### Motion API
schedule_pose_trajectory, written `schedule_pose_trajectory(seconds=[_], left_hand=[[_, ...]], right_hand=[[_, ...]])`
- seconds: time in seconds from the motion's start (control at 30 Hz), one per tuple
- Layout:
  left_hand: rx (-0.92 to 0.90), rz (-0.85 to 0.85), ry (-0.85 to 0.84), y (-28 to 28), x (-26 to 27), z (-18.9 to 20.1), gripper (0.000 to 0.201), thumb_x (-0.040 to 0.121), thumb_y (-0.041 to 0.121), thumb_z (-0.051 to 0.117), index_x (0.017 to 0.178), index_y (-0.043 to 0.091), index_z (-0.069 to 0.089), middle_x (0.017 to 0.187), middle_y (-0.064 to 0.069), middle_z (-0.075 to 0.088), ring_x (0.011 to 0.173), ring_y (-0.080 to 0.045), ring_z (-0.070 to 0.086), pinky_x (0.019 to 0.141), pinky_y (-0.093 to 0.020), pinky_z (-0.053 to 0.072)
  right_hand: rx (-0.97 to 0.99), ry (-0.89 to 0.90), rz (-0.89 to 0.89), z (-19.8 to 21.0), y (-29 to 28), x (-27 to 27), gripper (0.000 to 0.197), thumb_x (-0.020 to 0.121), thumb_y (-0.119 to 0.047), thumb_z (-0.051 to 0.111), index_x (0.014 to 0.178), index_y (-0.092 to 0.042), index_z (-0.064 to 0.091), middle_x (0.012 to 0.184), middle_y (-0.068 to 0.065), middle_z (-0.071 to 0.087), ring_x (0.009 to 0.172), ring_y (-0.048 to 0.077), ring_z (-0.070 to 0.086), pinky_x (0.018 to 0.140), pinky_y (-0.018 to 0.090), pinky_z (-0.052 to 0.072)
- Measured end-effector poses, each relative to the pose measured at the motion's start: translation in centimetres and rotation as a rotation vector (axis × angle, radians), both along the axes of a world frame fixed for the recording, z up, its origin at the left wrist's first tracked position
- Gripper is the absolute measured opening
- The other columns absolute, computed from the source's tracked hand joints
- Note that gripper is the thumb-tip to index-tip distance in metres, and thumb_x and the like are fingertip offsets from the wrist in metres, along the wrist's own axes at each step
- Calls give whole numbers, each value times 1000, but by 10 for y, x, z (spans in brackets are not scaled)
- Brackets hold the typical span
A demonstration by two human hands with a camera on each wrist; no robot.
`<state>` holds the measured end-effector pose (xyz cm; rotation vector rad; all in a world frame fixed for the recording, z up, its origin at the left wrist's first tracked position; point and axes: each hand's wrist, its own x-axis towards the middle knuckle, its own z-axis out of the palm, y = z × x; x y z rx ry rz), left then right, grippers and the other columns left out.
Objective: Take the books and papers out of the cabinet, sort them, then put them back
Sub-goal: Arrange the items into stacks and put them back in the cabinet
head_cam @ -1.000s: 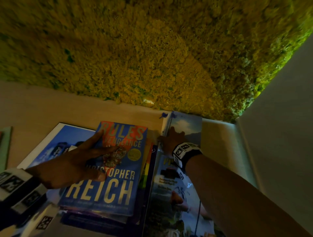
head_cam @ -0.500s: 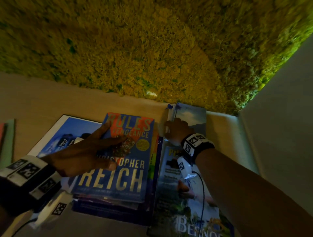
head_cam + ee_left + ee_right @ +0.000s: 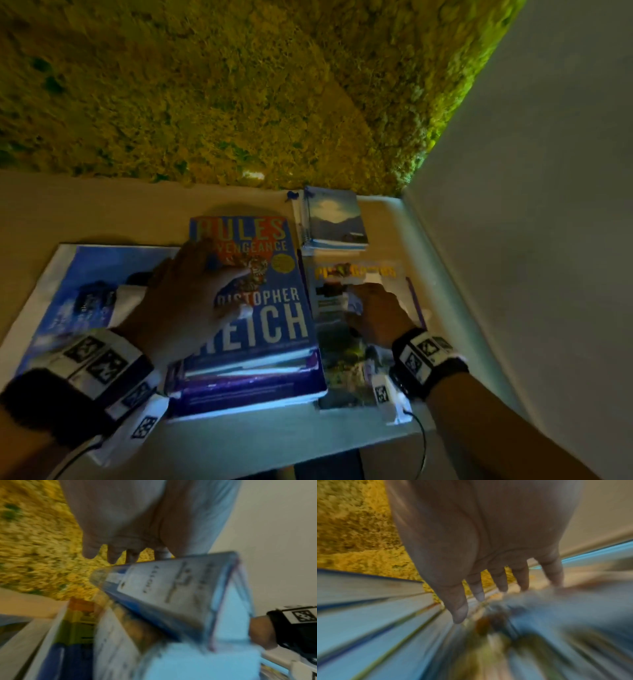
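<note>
A blue paperback (image 3: 263, 308) by Christopher Reich tops a stack of books (image 3: 246, 390) on the pale shelf (image 3: 102, 212). My left hand (image 3: 191, 291) lies flat on its cover with fingers spread; the left wrist view shows straight fingers (image 3: 111, 555) over the book's edge (image 3: 171, 595). To the right lies a magazine (image 3: 356, 270) with a yellow title. My right hand (image 3: 373, 315) rests on it, and its fingers (image 3: 501, 582) look straight in the blurred right wrist view. A small spiral notebook (image 3: 334, 222) sits behind the magazine, untouched.
A large blue-covered sheet (image 3: 82, 284) lies flat on the left, partly under the stack. A yellow-green moss wall (image 3: 239, 85) closes the back. A plain side wall (image 3: 531, 205) stands close on the right. The shelf's front edge (image 3: 274, 445) is near me.
My right hand has drawn back from the spiral notebook onto the magazine. My left hand has stayed on the blue paperback. The view has shifted, showing more of the shelf front.
</note>
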<state>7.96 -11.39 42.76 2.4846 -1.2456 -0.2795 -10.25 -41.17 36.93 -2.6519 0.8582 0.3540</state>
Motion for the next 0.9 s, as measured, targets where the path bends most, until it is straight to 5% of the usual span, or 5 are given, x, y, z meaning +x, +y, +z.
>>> schedule_pose_trajectory(seconds=[0.2,0.47,0.57,0.67,0.9], left_hand=[[-279,-366,-141,-12,-78,9,41,84,39,71,120,21,72,148,-11,49,132,-33,50,104,-50,49],[-35,-538,-236,-87,-173,-8,50,94,48,48,137,22,55,152,-5,41,144,-28,35,116,-42,37],[223,-455,-104,-124,-185,-51,87,84,47,66,155,32,16,165,-7,4,152,-37,7,121,-56,21],[237,-424,-62,-141,-188,-76,112,75,41,80,151,44,-2,163,4,-21,153,-36,-8,117,-58,30],[89,-264,131,-128,-188,-67,96,90,21,70,157,44,4,166,8,-16,148,-25,29,95,-25,55]], right_hand=[[-28,111,-100,-23,34,-70,80,89,-79,23,159,-47,0,172,4,-5,157,37,-4,124,62,9],[59,-61,-456,-16,-2,-106,61,69,-65,47,123,-38,51,130,5,55,111,34,59,94,48,53],[176,-227,-479,-6,-7,-122,43,84,-43,59,121,-23,53,114,11,64,87,27,66,69,32,53],[331,-311,-603,-14,-30,-135,41,87,-29,57,125,-13,58,112,15,69,98,38,67,78,44,56],[497,-229,-593,-36,-58,-145,21,85,-27,63,88,-11,75,95,12,77,83,31,74,77,44,64]])
